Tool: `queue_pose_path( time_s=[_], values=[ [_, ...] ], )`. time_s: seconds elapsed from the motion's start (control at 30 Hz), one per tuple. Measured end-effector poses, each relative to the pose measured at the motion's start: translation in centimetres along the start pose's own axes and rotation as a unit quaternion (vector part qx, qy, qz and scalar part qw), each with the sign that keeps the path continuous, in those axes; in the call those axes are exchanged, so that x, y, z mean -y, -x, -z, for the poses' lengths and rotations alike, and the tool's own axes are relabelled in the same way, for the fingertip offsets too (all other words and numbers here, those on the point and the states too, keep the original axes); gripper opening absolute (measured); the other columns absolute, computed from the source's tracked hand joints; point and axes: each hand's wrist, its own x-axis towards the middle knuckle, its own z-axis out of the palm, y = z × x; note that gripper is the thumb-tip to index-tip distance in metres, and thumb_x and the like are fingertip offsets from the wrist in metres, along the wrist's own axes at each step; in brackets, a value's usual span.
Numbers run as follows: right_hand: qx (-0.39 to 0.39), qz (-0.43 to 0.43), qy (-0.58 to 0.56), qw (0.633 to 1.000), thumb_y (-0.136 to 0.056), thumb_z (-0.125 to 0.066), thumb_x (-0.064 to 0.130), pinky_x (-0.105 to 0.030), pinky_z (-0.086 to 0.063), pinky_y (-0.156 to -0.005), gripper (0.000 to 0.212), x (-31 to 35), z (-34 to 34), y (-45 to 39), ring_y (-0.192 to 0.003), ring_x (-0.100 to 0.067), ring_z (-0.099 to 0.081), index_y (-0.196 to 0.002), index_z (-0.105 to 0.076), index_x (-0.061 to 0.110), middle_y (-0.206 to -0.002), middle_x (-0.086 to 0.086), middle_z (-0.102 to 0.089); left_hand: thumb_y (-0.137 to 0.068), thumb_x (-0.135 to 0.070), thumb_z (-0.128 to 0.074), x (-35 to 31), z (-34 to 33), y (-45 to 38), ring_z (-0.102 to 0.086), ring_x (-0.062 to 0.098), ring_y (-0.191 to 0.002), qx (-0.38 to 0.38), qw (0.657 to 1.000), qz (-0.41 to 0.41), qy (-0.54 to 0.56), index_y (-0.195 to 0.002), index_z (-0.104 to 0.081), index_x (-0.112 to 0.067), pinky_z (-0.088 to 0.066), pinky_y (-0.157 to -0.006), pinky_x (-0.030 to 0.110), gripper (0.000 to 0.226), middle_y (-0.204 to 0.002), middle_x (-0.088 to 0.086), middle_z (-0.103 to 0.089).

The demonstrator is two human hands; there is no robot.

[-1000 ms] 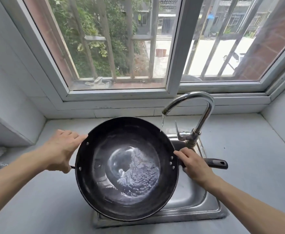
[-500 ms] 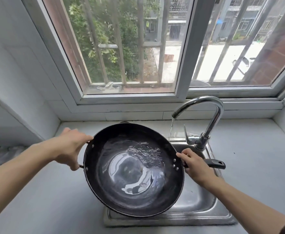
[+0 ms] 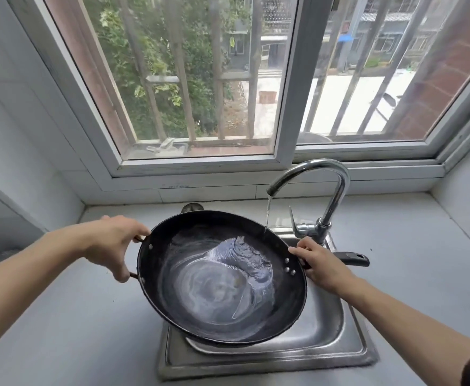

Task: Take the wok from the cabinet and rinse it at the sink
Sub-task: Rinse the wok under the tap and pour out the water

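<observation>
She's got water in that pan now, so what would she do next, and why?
Probably tip the wok toward its near rim to pour out over the sink. Water from the faucet strikes the far rim and pools inside. The left hand grips the loop handle and the right hand the long handle, so both are placed to tilt it.

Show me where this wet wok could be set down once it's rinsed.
Bare counter right of the sink, out to the side wall, is the biggest free patch. Counter left of the sink, under the left hand, is bare too. The sink itself is crowded: the wok covers most of it, with the faucet and right hand behind.
</observation>
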Motion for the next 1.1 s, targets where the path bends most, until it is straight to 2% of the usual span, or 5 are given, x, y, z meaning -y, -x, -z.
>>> queue_pose_path(
  time_s=[0.1, 0.2, 0.53, 0.77, 1.1],
  values=[
    [0.023, -0.003, 0.011, 1.0, -0.074, -0.073, 0.0, -0.018, -0.044, -0.08, 0.065, -0.3, 0.8, 0.7, -0.086, -0.011, -0.055, -0.131, -0.057, 0.028, -0.107, 0.011, -0.041, -0.047, -0.046, -0.078, -0.7, 0.1, -0.3, -0.054, 0.005, -0.111, 0.01, 1.0, -0.023, 0.008, -0.125, -0.052, -0.05, -0.038, -0.077, 0.017, 0.083, -0.119, -0.02, -0.057],
    [0.03, -0.01, 0.005, 0.999, -0.076, -0.07, -0.001, -0.01, -0.034, -0.079, 0.061, -0.5, 1.8, 1.5, -0.085, -0.012, -0.052, -0.129, -0.058, 0.027, -0.104, 0.01, -0.041, -0.043, -0.049, -0.078, -1.2, 0.0, -0.6, -0.057, 0.002, -0.106, 0.013, 0.999, -0.033, 0.015, -0.128, -0.054, -0.047, -0.047, -0.086, 0.022, 0.089, -0.115, -0.022, -0.058],
    [0.053, -0.042, 0.035, 0.997, -0.076, -0.066, -0.002, -0.027, -0.047, -0.084, 0.066, -1.7, 4.6, 4.3, -0.091, -0.014, -0.055, -0.133, -0.054, 0.03, -0.115, 0.009, -0.044, -0.04, -0.05, -0.077, -2.5, -1.3, -2.7, -0.057, -0.001, -0.103, 0.02, 0.996, -0.079, 0.026, -0.129, -0.053, -0.047, -0.051, -0.088, 0.024, 0.092, -0.113, -0.021, -0.06],
    [0.08, -0.059, 0.069, 0.993, -0.08, -0.057, -0.004, -0.021, -0.041, -0.083, 0.063, -1.8, 7.1, 6.7, -0.094, -0.014, -0.055, -0.134, -0.054, 0.029, -0.119, 0.008, -0.047, -0.044, -0.046, -0.081, -4.0, -2.8, -4.0, -0.052, -0.012, -0.098, 0.036, 0.991, -0.116, 0.06, -0.13, -0.054, -0.044, -0.043, -0.077, 0.006, 0.09, -0.113, -0.021, -0.061],
    [0.103, -0.08, 0.085, 0.988, -0.074, -0.054, -0.008, -0.021, -0.043, -0.076, 0.064, -1.9, 10.7, 10.5, -0.08, -0.009, -0.057, -0.126, -0.06, 0.029, -0.11, 0.008, -0.048, -0.044, -0.046, -0.079, -6.8, -4.9, -6.2, -0.057, -0.002, -0.107, 0.029, 0.98, -0.18, 0.075, -0.128, -0.058, -0.033, -0.048, -0.093, 0.02, 0.088, -0.117, -0.019, -0.063]
  ],
)
